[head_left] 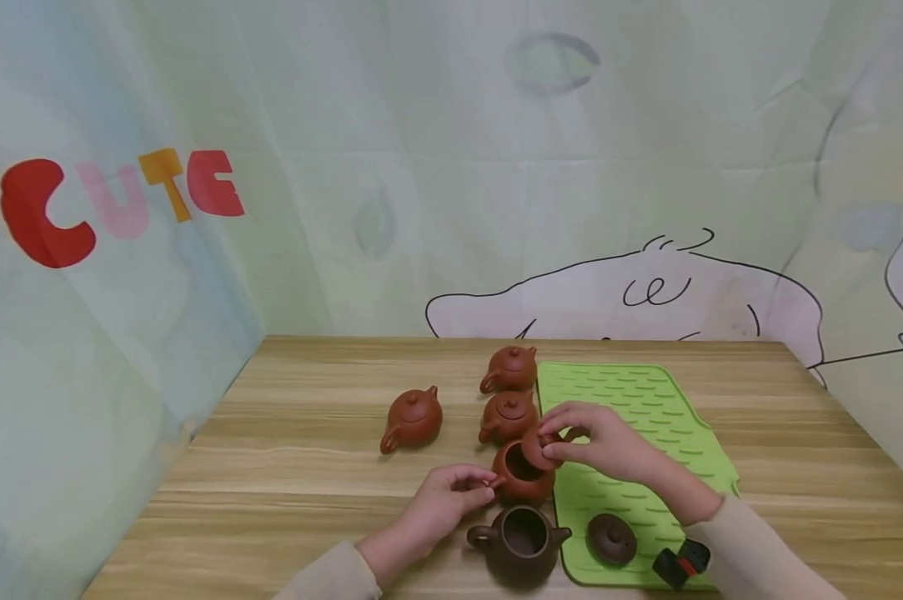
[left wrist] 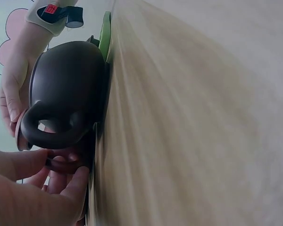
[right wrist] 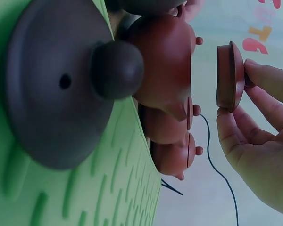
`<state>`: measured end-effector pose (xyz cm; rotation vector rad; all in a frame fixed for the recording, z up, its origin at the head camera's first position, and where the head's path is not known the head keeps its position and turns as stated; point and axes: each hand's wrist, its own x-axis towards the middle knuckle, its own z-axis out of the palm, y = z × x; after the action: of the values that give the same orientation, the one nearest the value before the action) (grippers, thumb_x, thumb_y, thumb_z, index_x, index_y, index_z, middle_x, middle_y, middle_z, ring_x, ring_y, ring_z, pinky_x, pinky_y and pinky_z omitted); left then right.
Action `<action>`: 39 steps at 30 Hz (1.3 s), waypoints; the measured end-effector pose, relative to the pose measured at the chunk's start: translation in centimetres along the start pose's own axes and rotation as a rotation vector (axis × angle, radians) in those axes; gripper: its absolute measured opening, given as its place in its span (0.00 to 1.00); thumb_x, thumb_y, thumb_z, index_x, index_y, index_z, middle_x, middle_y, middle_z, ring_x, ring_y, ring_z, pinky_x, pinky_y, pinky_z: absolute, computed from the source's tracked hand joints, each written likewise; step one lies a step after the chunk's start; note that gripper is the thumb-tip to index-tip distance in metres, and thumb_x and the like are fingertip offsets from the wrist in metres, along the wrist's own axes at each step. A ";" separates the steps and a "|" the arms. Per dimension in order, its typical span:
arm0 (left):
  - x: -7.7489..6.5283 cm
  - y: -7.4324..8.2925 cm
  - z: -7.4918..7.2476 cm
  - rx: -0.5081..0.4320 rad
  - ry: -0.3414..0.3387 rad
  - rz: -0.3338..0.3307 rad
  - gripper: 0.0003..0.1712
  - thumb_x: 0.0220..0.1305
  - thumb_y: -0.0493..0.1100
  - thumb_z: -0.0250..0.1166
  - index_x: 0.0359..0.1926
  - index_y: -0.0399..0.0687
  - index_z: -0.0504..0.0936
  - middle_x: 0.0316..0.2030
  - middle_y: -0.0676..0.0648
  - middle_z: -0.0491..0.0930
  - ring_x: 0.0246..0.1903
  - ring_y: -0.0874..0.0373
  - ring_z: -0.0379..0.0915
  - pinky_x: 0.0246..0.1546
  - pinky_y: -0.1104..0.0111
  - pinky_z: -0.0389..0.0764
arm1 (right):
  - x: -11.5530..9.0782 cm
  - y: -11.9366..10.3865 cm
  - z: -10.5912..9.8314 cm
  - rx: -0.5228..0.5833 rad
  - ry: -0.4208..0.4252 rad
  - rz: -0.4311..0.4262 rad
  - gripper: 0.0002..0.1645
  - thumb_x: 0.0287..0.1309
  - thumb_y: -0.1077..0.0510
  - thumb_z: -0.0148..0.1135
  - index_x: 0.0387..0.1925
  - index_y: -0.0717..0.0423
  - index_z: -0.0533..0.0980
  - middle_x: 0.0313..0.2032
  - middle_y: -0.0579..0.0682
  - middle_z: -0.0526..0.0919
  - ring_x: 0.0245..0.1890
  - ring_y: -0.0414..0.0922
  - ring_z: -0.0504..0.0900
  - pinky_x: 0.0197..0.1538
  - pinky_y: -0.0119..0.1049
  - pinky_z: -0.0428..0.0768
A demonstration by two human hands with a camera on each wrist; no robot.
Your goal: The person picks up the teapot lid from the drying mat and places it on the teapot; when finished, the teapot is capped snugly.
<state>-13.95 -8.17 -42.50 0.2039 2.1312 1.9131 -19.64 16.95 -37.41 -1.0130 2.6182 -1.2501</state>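
Observation:
My right hand (head_left: 597, 437) pinches a reddish-brown teapot lid (right wrist: 231, 77) by its knob, tilted just above the opening of a reddish-brown teapot (head_left: 528, 487). The right wrist view shows a gap between lid and pot. With thumb and fingers, my left hand (head_left: 439, 504) grips that teapot's handle (left wrist: 66, 165). Closer to me stands a dark brown teapot (head_left: 522, 554) without its lid, its handle toward the left. Its dark lid (head_left: 612, 539) lies on the green mat, knob upward.
Two lidded reddish teapots, one nearer (head_left: 509, 417) and one farther (head_left: 513, 369), line up behind the uncovered pot. Another lidded teapot (head_left: 413, 418) stands to the left. The green ridged mat (head_left: 646, 383) covers the right side of the wooden table (head_left: 271, 467).

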 end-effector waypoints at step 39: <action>-0.1 0.1 0.0 -0.011 -0.006 0.011 0.15 0.60 0.32 0.65 0.48 0.28 0.80 0.45 0.39 0.83 0.38 0.65 0.76 0.41 0.74 0.77 | 1.1 0.0 2.4 -0.043 -0.049 -0.003 0.12 0.57 0.57 0.67 0.42 0.57 0.83 0.45 0.53 0.83 0.46 0.48 0.80 0.45 0.37 0.80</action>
<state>-13.86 -8.18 -42.43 0.2199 2.1194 1.9273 -19.71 14.73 -38.81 -1.0411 2.6183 -1.1599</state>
